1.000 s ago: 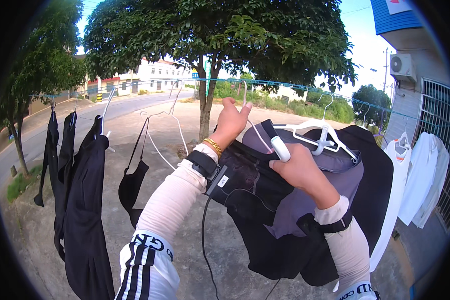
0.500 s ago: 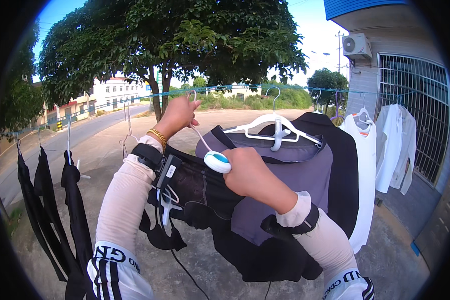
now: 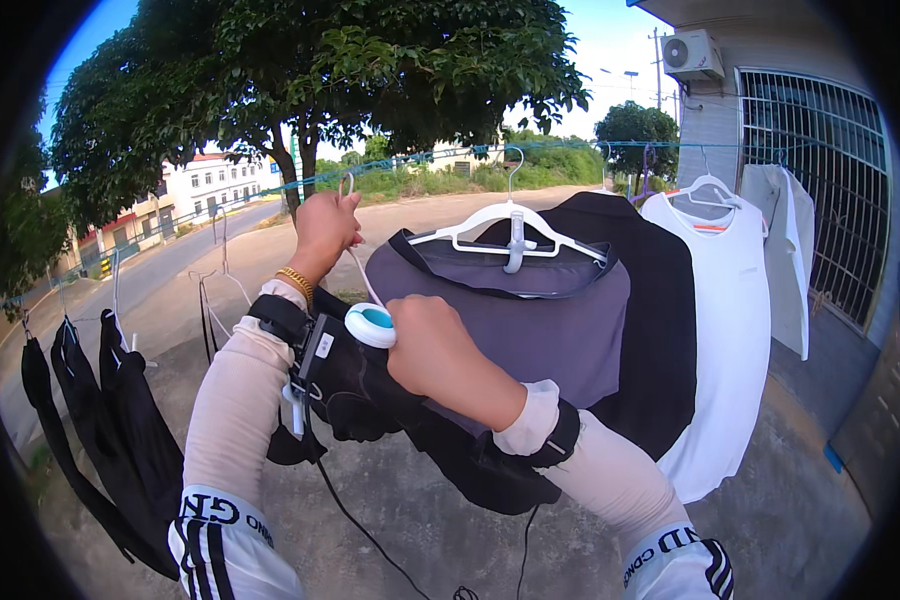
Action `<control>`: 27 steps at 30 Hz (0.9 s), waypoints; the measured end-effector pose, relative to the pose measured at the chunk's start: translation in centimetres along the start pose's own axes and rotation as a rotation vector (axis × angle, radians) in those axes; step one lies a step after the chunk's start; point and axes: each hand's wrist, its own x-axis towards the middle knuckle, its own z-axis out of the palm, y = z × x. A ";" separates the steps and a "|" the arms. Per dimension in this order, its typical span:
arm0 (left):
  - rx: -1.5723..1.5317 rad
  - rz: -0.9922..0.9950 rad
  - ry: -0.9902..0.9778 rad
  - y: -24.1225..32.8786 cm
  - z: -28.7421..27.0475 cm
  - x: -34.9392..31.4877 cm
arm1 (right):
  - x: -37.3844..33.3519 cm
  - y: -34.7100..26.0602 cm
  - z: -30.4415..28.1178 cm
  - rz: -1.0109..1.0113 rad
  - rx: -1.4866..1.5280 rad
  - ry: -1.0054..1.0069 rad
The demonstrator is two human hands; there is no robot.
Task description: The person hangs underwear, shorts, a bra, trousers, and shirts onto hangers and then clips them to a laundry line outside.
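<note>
Just below the clothesline (image 3: 430,155), my left hand (image 3: 328,235) is closed round the pinkish metal hook of a clothes hanger (image 3: 365,280). My right hand (image 3: 445,350) is closed at the hanger's lower part, beside a rounded white piece with a teal inside (image 3: 370,325). A black garment (image 3: 370,385) hangs below both hands, partly hidden by my forearms. Behind my right hand a grey-purple garment (image 3: 500,330) with a dark waistband hangs from a white hanger (image 3: 510,215) on the line.
To the right hang a black garment (image 3: 650,300), a white sleeveless top (image 3: 720,300) and a pale shirt (image 3: 785,260). Several black garments (image 3: 120,420) hang at left. A barred window (image 3: 815,190) is in the wall at right. Black cables (image 3: 355,520) dangle below my arms.
The whole view has shifted, so the line and clothes sit further left and higher. Both hands keep their grips, and more of the white top shows.
</note>
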 end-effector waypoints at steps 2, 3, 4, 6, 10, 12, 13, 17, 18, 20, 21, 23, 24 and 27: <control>-0.088 0.001 0.067 0.3 0.8 0.3 | 0.1 1.2 0.6 0.011 0.047 0.046; -0.079 0.046 0.061 -0.8 1.3 0.4 | 0.0 1.9 0.8 0.029 0.106 0.027; -0.070 0.108 0.074 -1.5 0.5 1.1 | 0.1 2.1 0.5 0.025 0.160 0.022; 0.264 0.093 -0.077 -1.9 -1.9 1.7 | -0.6 2.8 -0.1 0.032 0.229 0.027; 0.156 0.116 0.110 0.2 -4.4 -2.8 | -5.8 5.6 -3.5 0.009 0.255 0.386; 0.020 0.248 0.133 3.3 -6.6 -6.9 | -9.1 7.7 -5.7 -0.006 0.146 0.486; -0.056 0.312 0.087 4.8 -7.1 -8.8 | -10.5 8.7 -6.9 -0.005 0.113 0.543; -0.319 0.439 -0.057 11.2 -5.4 -17.5 | -15.0 12.8 -10.6 0.252 0.182 0.541; -0.288 0.431 -0.107 13.1 -6.3 -20.3 | -15.6 12.5 -11.0 0.319 0.299 0.503; -0.144 0.525 -0.223 14.3 -5.1 -22.8 | -17.4 13.3 -11.7 0.357 0.276 0.441; -0.078 0.575 -0.323 15.1 -4.6 -23.4 | -18.4 13.7 -11.9 0.389 0.261 0.375; -0.052 0.574 -0.474 16.1 -3.6 -24.6 | -19.9 14.3 -11.9 0.325 0.225 0.305; -0.099 0.522 -0.531 16.0 -2.8 -25.2 | -20.6 14.4 -11.9 0.288 0.197 0.266; -0.096 0.387 -0.597 13.4 0.3 -27.1 | -23.5 15.2 -10.9 0.275 0.182 0.221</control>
